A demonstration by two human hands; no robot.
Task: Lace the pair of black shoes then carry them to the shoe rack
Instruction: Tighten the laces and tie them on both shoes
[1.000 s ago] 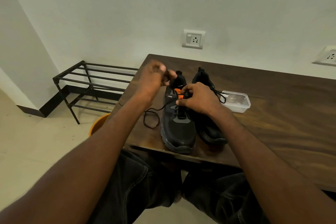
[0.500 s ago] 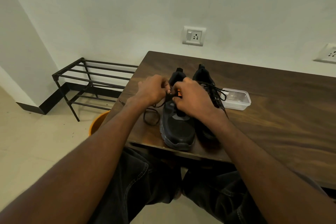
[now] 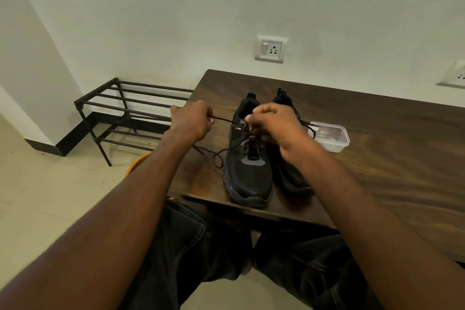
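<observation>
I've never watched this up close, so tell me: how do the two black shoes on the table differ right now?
The nearer left shoe is mid-lacing: the left hand pulls its lace out sideways while the right hand works at its eyelets. The right shoe is untouched, its lace ends lying loose toward the plastic container. The left shoe shows fully; the right is largely hidden behind the forearm. Both are black and point their toes at the person, side by side on the table.

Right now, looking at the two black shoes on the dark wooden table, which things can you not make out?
- Head view: the right hand hides the top eyelets of the left black shoe.
- The right forearm covers most of the right black shoe.
- Contents of the clear plastic box: too small and blurred.
- The left hand hides where it grips the black lace.
- The orange object by the table: mostly hidden by the left arm.
</observation>
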